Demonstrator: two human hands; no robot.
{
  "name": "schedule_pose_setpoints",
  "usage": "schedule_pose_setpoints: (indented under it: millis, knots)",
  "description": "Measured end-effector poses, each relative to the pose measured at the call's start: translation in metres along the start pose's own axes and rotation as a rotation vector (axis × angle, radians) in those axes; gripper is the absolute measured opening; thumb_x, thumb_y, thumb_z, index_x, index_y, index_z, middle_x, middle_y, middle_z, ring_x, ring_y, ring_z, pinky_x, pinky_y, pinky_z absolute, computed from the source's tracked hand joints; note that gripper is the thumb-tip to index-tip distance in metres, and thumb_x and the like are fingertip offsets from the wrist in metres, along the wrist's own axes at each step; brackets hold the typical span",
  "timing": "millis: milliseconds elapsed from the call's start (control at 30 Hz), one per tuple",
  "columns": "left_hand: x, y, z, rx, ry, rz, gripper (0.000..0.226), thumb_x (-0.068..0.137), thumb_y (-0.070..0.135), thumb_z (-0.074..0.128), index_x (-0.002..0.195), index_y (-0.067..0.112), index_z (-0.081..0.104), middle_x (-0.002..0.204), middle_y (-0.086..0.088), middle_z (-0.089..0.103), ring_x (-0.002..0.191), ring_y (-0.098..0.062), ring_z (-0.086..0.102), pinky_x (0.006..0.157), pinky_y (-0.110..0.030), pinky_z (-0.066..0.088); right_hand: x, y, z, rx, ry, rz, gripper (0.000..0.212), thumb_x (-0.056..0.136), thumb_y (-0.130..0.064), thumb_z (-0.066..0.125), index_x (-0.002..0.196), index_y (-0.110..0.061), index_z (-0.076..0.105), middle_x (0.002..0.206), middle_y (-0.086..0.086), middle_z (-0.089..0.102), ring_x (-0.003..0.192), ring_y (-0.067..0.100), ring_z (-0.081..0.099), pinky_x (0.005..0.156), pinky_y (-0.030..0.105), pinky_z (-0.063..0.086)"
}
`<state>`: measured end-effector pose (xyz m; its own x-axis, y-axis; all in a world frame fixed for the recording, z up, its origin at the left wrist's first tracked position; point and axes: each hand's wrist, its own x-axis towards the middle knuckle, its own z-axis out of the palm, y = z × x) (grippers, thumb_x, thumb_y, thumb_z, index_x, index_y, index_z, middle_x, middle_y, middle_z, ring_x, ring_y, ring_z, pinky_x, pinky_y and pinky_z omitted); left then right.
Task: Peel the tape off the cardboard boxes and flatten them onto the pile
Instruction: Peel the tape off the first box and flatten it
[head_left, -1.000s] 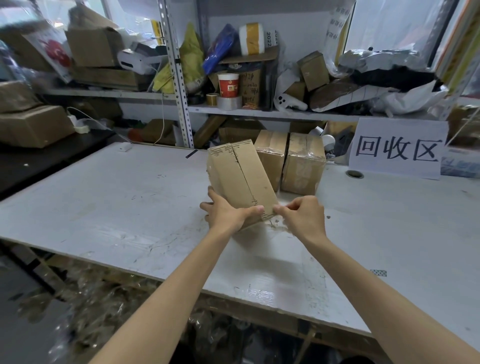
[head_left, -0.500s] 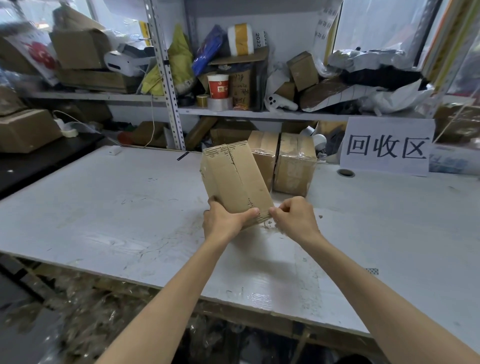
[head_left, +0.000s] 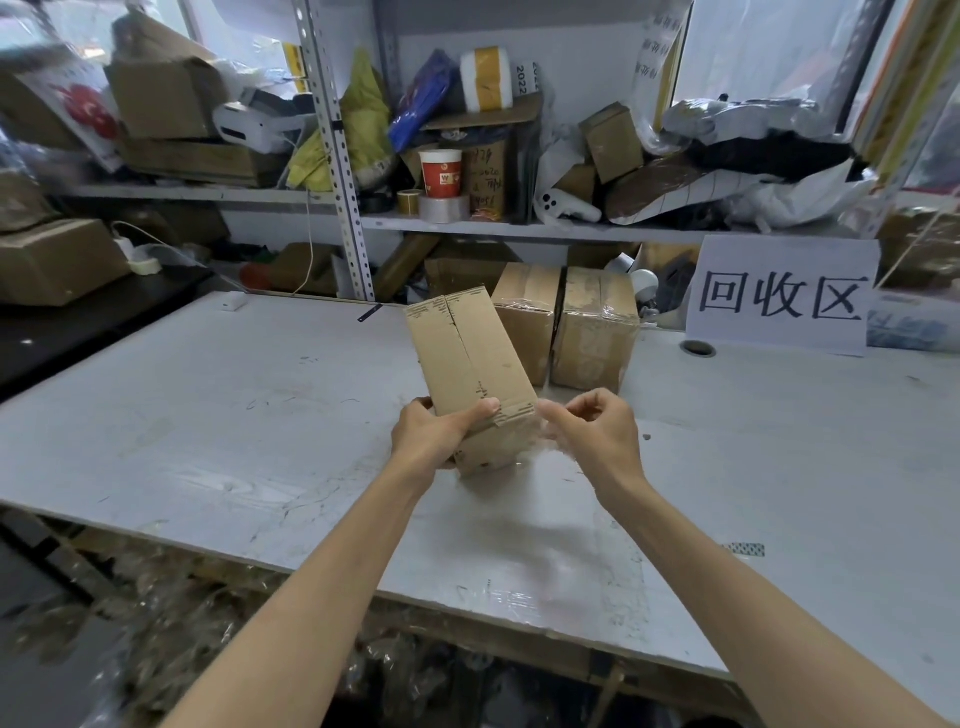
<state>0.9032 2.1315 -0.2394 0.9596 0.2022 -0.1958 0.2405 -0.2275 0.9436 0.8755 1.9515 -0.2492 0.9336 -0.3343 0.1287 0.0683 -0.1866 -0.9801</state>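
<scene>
A small brown cardboard box stands tilted on the white table, its flap seam facing me. My left hand grips its lower left side, thumb across the front. My right hand is just right of the box's lower corner, fingers pinched on a thin strip of clear tape that is hard to see. Two more boxes wrapped in clear tape stand side by side right behind it.
A white sign with black characters leans at the back right. Metal shelves behind the table hold boxes, bags, tape rolls and a paper cup. Crumpled clear tape litters the floor below the table's front edge.
My right hand has drawn away to the right from the box's lower corner, pulling the clear tape with it. The left hand keeps its grip on the box.
</scene>
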Motion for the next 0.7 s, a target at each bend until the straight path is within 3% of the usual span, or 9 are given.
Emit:
schedule_pose_setpoints:
  millis: [67, 133, 200, 300, 433, 600, 700]
  knots:
    - [-0.002, -0.001, 0.002, -0.002, 0.004, 0.006, 0.071, 0.061, 0.047, 0.09, 0.112, 0.018, 0.052, 0.113, -0.003, 0.067, 0.1, -0.023, 0.066, 0.08, -0.042, 0.06, -0.002, 0.001, -0.001, 0.022, -0.009, 0.046, 0.044, 0.069, -0.051, 0.078, 0.069, -0.009, 0.064, 0.064, 0.003, 0.067, 0.06, 0.014, 0.064, 0.051, 0.028, 0.055]
    - [-0.005, -0.002, 0.006, 0.023, 0.005, 0.023, 0.077, 0.059, 0.049, 0.091, 0.116, 0.02, 0.048, 0.116, -0.002, 0.064, 0.104, -0.024, 0.064, 0.085, -0.043, 0.059, -0.003, 0.0, -0.001, -0.092, -0.026, 0.019, 0.048, 0.07, -0.053, 0.077, 0.068, -0.007, 0.064, 0.062, 0.003, 0.067, 0.057, 0.013, 0.065, 0.051, 0.029, 0.053]
    - [-0.006, -0.002, 0.009, 0.043, 0.008, 0.032, 0.084, 0.057, 0.05, 0.091, 0.122, 0.02, 0.047, 0.118, -0.002, 0.063, 0.107, -0.026, 0.063, 0.088, -0.044, 0.058, -0.001, -0.003, -0.001, -0.169, -0.038, 0.008, 0.041, 0.074, -0.04, 0.079, 0.072, -0.002, 0.063, 0.066, 0.009, 0.068, 0.064, 0.02, 0.069, 0.059, 0.035, 0.055]
    - [-0.007, -0.002, 0.013, 0.064, 0.02, 0.043, 0.09, 0.057, 0.052, 0.09, 0.129, 0.019, 0.046, 0.122, -0.003, 0.062, 0.11, -0.027, 0.061, 0.091, -0.046, 0.056, 0.002, -0.005, -0.003, -0.207, -0.029, 0.012, 0.032, 0.078, -0.026, 0.079, 0.066, -0.002, 0.062, 0.06, 0.007, 0.067, 0.057, 0.015, 0.069, 0.058, 0.032, 0.056]
    - [-0.008, -0.003, 0.01, 0.044, 0.028, 0.041, 0.095, 0.056, 0.051, 0.091, 0.134, 0.019, 0.047, 0.124, -0.004, 0.063, 0.111, -0.027, 0.062, 0.091, -0.047, 0.056, -0.001, 0.003, -0.002, -0.038, -0.026, 0.061, 0.023, 0.083, -0.013, 0.073, 0.071, 0.002, 0.06, 0.071, 0.017, 0.069, 0.066, 0.024, 0.071, 0.063, 0.036, 0.06]
    - [-0.008, -0.001, 0.003, -0.04, -0.018, 0.007, 0.105, 0.056, 0.042, 0.094, 0.144, 0.023, 0.04, 0.129, -0.004, 0.061, 0.111, -0.029, 0.063, 0.086, -0.047, 0.059, -0.002, 0.008, -0.008, 0.065, -0.195, 0.013, 0.022, 0.092, -0.003, 0.058, 0.07, -0.003, 0.053, 0.074, 0.014, 0.063, 0.072, 0.023, 0.067, 0.063, 0.026, 0.057]
    - [-0.01, 0.003, -0.001, -0.113, -0.048, -0.02, 0.096, 0.061, 0.039, 0.092, 0.142, 0.021, 0.043, 0.121, -0.004, 0.065, 0.101, -0.025, 0.068, 0.073, -0.041, 0.062, 0.004, 0.003, -0.014, 0.139, -0.323, 0.027, 0.019, 0.093, 0.0, 0.055, 0.075, -0.003, 0.05, 0.084, 0.02, 0.062, 0.084, 0.029, 0.068, 0.077, 0.035, 0.058]
